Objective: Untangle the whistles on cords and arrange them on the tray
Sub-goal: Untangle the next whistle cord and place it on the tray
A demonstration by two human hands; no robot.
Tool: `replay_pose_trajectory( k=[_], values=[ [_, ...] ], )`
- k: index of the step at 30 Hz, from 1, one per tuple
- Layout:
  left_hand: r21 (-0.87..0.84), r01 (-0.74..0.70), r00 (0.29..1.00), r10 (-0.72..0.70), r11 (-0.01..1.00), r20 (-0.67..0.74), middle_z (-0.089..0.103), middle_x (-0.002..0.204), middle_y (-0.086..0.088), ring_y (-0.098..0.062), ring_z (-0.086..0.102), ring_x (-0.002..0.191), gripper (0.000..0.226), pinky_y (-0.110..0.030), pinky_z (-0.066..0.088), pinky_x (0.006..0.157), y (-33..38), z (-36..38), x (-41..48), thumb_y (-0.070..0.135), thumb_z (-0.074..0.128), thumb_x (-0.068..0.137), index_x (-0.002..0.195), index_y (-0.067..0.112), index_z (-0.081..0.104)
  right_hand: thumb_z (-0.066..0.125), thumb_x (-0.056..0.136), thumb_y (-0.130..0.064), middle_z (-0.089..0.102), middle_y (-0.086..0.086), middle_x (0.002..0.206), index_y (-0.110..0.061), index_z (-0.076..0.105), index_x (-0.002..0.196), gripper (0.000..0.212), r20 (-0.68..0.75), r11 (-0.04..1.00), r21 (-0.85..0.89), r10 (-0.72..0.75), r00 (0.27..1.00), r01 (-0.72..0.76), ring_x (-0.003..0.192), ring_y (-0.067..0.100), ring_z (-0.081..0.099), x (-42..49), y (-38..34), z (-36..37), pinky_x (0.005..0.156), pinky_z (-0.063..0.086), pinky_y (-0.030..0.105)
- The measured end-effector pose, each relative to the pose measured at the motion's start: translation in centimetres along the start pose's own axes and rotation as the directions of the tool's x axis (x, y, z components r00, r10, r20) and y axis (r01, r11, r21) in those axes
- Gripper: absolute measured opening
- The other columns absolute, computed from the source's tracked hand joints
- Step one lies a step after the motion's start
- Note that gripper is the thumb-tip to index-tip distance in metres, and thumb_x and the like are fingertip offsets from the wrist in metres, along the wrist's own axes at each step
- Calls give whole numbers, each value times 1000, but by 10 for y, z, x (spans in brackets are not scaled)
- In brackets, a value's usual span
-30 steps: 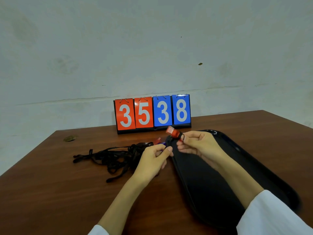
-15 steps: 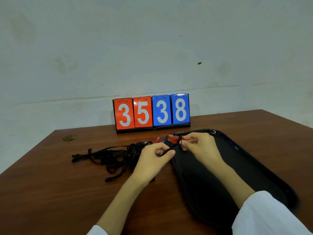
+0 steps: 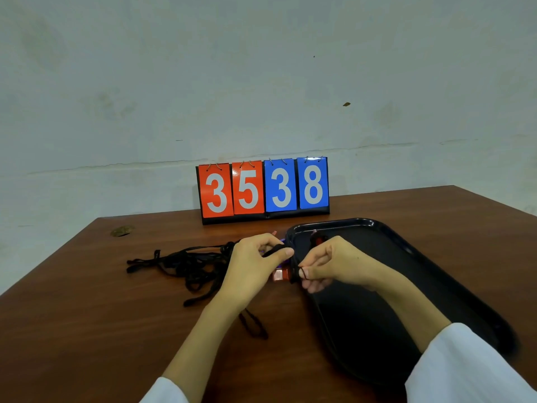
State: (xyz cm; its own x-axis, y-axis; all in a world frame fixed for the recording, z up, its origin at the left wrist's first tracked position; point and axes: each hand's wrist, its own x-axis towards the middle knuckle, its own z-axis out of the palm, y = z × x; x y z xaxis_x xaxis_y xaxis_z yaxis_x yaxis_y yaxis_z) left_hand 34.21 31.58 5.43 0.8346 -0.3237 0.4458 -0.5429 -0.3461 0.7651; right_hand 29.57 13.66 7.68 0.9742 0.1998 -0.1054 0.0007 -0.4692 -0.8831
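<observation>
Early days: my left grip [image 3: 255,264] pinches a black cord [image 3: 275,251], my right grip [image 3: 329,264] pinches the loop [image 3: 303,271] on the red whistle [image 3: 281,274], tangle [image 3: 191,263] left of them not on the tray [image 3: 436,271] yet.

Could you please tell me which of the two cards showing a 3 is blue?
The 3 card third from the left, right beside the blue 8. The other 3, at the far left of the scoreboard, is red-orange.

Red whistle [image 3: 280,274] dropped from fingertips of right hand [image 3: 328,264], hangs below left hand [image 3: 255,263]. Right hand now pinches cord [image 3: 303,272] only. Cord loop [image 3: 252,325] newly on worktop [image 3: 87,315].
</observation>
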Motion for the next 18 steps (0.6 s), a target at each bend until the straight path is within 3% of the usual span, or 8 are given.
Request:
replay_pose_trajectory(
  k=[3, 8, 10, 13, 18],
  values=[
    [-42, 15, 1000, -15, 999, -9, 69, 76, 8, -5, 63, 78, 6, -23, 50, 78, -4, -2, 3, 28, 72, 79, 79, 22, 72, 62, 84, -7, 72, 6, 76, -8, 69, 87, 7, 33, 997, 69, -17, 999, 15, 70, 16, 69, -1, -2, 0, 64, 56, 23],
    [-116, 42, 999, -41, 992, 9, 70, 74, 5, -2, 63, 73, 12, -13, 47, 69, -3, -4, 4, 31, 67, 83, 74, 25, 71, 60, 84, -6, 72, 5, 75, -7, 68, 88, 8, 83, 978, 207, -59, 995, 41, 68, 15, 69, -6, -6, -1, 63, 55, 23],
    [-136, 69, 997, -65, 988, 36, 67, 68, 1, -5, 60, 65, 22, -15, 45, 64, -1, -1, 4, 34, 62, 86, 69, 23, 70, 59, 84, -5, 71, 6, 74, -6, 67, 88, 9, 76, 963, 263, -74, 994, 52, 68, 15, 69, -6, -6, 0, 63, 55, 24],
    [-143, 110, 992, -100, 984, 76, 55, 51, 5, 0, 47, 48, 33, -15, 36, 54, 0, 3, 0, 36, 54, 91, 66, 19, 67, 61, 79, -7, 71, 9, 75, -6, 68, 87, 10, 22, 925, 368, -107, 994, 91, 67, 16, 68, -6, -7, 0, 62, 56, 24],
    [-139, 128, 990, -119, 982, 74, 53, 49, 3, 0, 44, 42, 37, -16, 35, 53, -1, 7, -1, 37, 47, 95, 76, 15, 69, 63, 73, -12, 71, 10, 75, -7, 69, 83, 13, -153, 848, 494, -131, 980, 191, 65, 16, 68, -6, -6, -5, 62, 57, 24]
  ],
)
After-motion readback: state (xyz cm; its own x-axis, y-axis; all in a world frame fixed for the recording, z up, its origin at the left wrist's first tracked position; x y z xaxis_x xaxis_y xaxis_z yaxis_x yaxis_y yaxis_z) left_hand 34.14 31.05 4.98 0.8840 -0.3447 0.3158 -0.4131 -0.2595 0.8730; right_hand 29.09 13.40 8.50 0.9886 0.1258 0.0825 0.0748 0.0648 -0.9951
